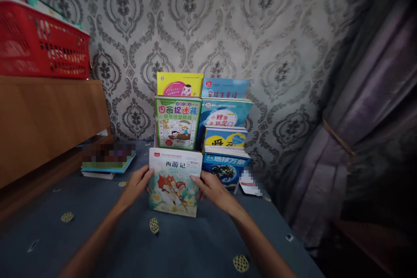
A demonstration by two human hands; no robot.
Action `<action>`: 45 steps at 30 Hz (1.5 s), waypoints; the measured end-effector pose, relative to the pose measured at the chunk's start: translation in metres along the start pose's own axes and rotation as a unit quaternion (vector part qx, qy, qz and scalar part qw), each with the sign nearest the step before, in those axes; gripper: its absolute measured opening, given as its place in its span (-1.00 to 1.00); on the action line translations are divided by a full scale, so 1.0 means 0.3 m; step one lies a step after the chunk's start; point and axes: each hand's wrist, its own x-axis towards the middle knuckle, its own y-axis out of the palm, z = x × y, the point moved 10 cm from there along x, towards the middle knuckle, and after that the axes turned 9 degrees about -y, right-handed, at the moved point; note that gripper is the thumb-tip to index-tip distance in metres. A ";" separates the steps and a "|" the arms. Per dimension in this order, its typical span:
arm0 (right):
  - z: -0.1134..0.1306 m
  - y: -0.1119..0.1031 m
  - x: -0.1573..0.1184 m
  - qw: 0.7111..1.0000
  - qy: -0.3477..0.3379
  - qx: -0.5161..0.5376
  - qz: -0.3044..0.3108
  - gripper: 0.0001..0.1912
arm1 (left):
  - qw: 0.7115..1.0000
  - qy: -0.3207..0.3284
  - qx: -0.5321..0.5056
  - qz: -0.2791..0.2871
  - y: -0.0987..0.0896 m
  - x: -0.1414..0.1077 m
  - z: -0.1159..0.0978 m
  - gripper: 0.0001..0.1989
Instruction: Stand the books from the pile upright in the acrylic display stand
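Note:
A white book with a red-caped figure on its cover [174, 182] stands upright between my hands, front towards me. My left hand [138, 182] grips its left edge, and my right hand [211, 186] holds its right edge, thumb on the cover. Right behind it, a green-bordered picture book [177, 124] stands in front of a yellow book [180, 84]. To the right is a second column of books: a dark blue earth book [224, 169], a yellow and blue book [224, 137], a teal book [224, 113] and a light blue book [225, 88]. What supports them is mostly hidden.
A small pile of books [107, 166], partly blurred out, lies at the left. Beyond it, a red basket [45, 43] stands on a wooden cabinet [55, 117]. A white item [250, 184] lies right of the books. A tied curtain [325, 160] hangs at the right.

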 end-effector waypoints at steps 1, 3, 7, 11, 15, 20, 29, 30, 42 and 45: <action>0.005 -0.005 0.003 1.000 -0.003 0.003 -0.005 -0.47 | 1.000 0.004 0.005 -0.011 -0.007 0.001 -0.013 -0.48; 0.021 -0.024 0.014 1.000 -0.011 0.004 -0.019 -0.49 | 0.999 0.022 0.023 -0.032 -0.024 0.006 -0.052 -0.51; 0.091 -0.097 0.054 0.997 -0.041 -0.016 -0.064 -0.56 | 0.991 0.078 0.072 -0.080 -0.073 0.027 -0.182 -0.57; 0.205 -0.195 0.107 0.988 -0.092 -0.045 -0.119 -0.64 | 0.972 0.152 0.114 -0.139 -0.133 0.055 -0.356 -0.63; 0.316 -0.306 0.163 0.969 -0.129 -0.106 -0.180 -0.70 | 0.942 0.233 0.134 -0.203 -0.190 0.080 -0.527 -0.66; 0.424 -0.410 0.222 0.939 -0.176 -0.168 -0.242 -0.64 | 0.909 0.298 0.134 -0.257 -0.230 0.102 -0.665 -0.66; 0.399 -0.435 0.256 0.924 -0.190 -0.187 -0.272 -0.63 | 0.911 0.322 0.120 -0.230 -0.198 0.144 -0.661 -0.67; 0.386 -0.432 0.256 0.925 -0.188 -0.186 -0.271 -0.63 | 0.913 0.317 0.121 -0.226 -0.192 0.149 -0.651 -0.68; 0.311 -0.414 0.257 0.925 -0.166 -0.216 -0.265 -0.66 | 0.937 0.283 0.093 -0.181 -0.154 0.210 -0.558 -0.69; 0.309 -0.410 0.262 0.926 -0.163 -0.220 -0.258 -0.66 | 0.938 0.282 0.092 -0.182 -0.157 0.221 -0.546 -0.68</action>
